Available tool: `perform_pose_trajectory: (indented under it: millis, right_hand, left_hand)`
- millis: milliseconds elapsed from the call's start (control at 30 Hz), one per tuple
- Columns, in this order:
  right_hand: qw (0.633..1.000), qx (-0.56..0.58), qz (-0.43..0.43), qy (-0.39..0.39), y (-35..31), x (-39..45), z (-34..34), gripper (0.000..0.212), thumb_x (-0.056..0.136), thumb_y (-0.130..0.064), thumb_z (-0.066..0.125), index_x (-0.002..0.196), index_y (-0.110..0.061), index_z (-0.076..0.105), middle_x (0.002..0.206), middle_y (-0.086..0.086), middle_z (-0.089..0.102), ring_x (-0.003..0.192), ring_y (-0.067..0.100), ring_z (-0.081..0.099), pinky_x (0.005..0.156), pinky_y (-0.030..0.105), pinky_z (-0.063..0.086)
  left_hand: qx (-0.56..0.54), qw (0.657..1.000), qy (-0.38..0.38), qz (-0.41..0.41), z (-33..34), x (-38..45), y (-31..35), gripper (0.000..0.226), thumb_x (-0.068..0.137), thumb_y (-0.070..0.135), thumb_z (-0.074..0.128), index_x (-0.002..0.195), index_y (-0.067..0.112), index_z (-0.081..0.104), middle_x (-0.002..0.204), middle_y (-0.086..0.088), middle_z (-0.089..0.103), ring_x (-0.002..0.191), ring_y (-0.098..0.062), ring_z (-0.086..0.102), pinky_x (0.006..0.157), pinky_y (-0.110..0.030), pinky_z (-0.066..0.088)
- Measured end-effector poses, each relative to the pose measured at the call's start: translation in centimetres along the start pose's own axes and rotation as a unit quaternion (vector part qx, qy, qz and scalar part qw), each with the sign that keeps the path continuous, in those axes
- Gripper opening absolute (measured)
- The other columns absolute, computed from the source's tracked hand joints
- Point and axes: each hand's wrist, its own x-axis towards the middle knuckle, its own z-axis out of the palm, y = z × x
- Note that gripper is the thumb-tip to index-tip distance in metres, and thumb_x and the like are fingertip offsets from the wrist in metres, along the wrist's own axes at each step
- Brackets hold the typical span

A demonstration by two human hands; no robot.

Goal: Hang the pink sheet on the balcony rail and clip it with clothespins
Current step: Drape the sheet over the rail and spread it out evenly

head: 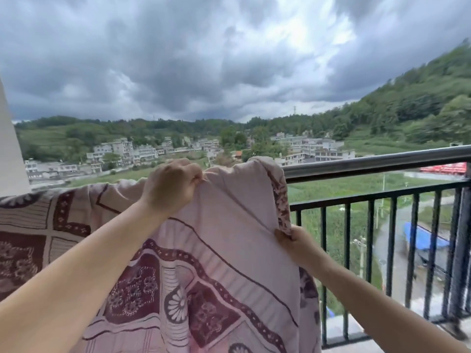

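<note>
The pink sheet (224,240), patterned with maroon borders and flowers, drapes over the balcony rail (377,161) and hangs down on my side. My left hand (170,187) pinches a fold at the sheet's top, right at rail height. My right hand (295,243) grips the sheet's right edge lower down, below the rail. The rail under the sheet is hidden. No clothespins are in view.
Black vertical bars (372,245) run below the shiny rail on the right. A white wall edge (10,154) stands at the far left. Beyond the balcony lie fields, a road, buildings and green hills under dark clouds.
</note>
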Motion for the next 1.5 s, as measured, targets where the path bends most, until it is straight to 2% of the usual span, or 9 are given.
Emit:
perform_pose_trajectory:
  millis: [200,433,600,767,900,1033,1233,1333,1500]
  right_hand:
    - [0.931,-0.163,-0.219,0.243,-11.4,5.6,-11.3,0.042,0.086,-0.027,0.054,0.048,-0.018,0.04,0.049,-0.001,0.044,0.049,0.013,0.041,0.045,0.025,0.028]
    - [0.838,-0.359,-0.246,0.329,-19.3,20.5,-19.4,0.038,0.088,-0.031,0.045,0.095,0.002,0.062,0.102,0.027,0.063,0.099,0.038,0.057,0.08,0.037,0.045]
    - [0.817,-0.525,-0.213,0.11,-14.5,26.8,-14.6,0.033,0.087,-0.03,0.047,0.094,-0.002,0.063,0.102,0.019,0.065,0.096,0.033,0.059,0.08,0.035,0.048]
    - [0.738,-0.623,-0.002,-0.26,-7.5,29.7,-11.9,0.037,0.076,-0.04,0.053,0.097,-0.013,0.066,0.098,0.002,0.06,0.085,0.022,0.059,0.087,0.036,0.049]
    - [0.84,-0.443,0.026,-0.311,-8.0,27.7,-12.3,0.041,0.089,-0.032,0.044,0.122,-0.007,0.045,0.122,0.012,0.056,0.096,0.023,0.056,0.093,0.045,0.046]
    - [0.927,-0.275,-0.187,-0.171,-9.9,22.9,-15.6,0.031,0.092,-0.022,0.044,0.11,0.0,0.055,0.108,0.018,0.064,0.094,0.027,0.062,0.085,0.037,0.051]
    - [0.912,-0.213,-0.325,0.131,-2.0,13.0,-21.6,0.029,0.084,-0.027,0.053,0.069,-0.003,0.058,0.061,0.01,0.057,0.055,0.018,0.048,0.054,0.025,0.042]
    - [0.91,-0.127,-0.298,0.26,4.5,6.6,-21.9,0.064,0.069,-0.065,0.044,0.081,-0.004,0.058,0.077,0.001,0.052,0.07,0.016,0.049,0.061,0.023,0.037]
    - [0.98,-0.155,-0.11,0.053,11.0,2.3,-18.0,0.077,0.066,-0.066,0.052,0.112,-0.004,0.052,0.097,0.008,0.062,0.083,0.015,0.056,0.07,0.027,0.046]
  left_hand:
    - [0.027,0.994,-0.042,-0.097,0.9,2.8,0.8,0.017,0.092,0.011,0.037,0.089,0.005,0.052,0.084,-0.02,0.064,0.07,-0.028,0.054,0.067,-0.038,0.045]
    - [0.191,0.947,-0.093,-0.239,1.0,5.7,-1.4,0.02,0.091,0.011,0.029,0.1,0.008,0.047,0.099,-0.02,0.063,0.09,-0.034,0.06,0.074,-0.038,0.045]
    - [0.22,0.891,-0.243,-0.314,1.5,7.5,-0.8,0.018,0.086,0.009,0.041,0.099,0.01,0.055,0.109,-0.014,0.062,0.094,-0.028,0.056,0.074,-0.033,0.043]
    - [-0.013,0.939,-0.24,-0.246,3.0,9.1,5.9,0.035,0.093,0.03,0.042,0.113,0.006,0.056,0.111,-0.01,0.062,0.096,-0.021,0.056,0.077,-0.029,0.048]
    - [-0.079,0.936,-0.313,-0.138,6.0,10.2,13.5,0.041,0.09,0.047,0.034,0.114,0.02,0.053,0.087,0.01,0.055,0.079,-0.009,0.052,0.073,-0.025,0.045]
    - [0.021,0.953,-0.27,-0.138,7.2,10.0,14.8,0.035,0.089,0.053,0.028,0.086,0.029,0.054,0.064,0.014,0.045,0.071,-0.014,0.047,0.06,-0.028,0.037]
    - [0.052,0.964,-0.233,-0.116,8.1,9.2,14.5,0.049,0.09,0.049,0.025,0.114,0.019,0.056,0.097,-0.003,0.05,0.094,-0.015,0.042,0.082,-0.03,0.037]
    - [0.051,0.967,-0.222,-0.113,8.0,9.8,14.9,0.038,0.093,0.039,0.032,0.104,0.012,0.058,0.096,-0.001,0.035,0.097,-0.016,0.03,0.098,-0.039,0.033]
    - [0.047,0.973,-0.202,-0.098,7.9,10.4,16.1,0.031,0.094,0.024,0.036,0.083,0.004,0.056,0.09,-0.004,0.041,0.091,-0.018,0.039,0.095,-0.041,0.038]
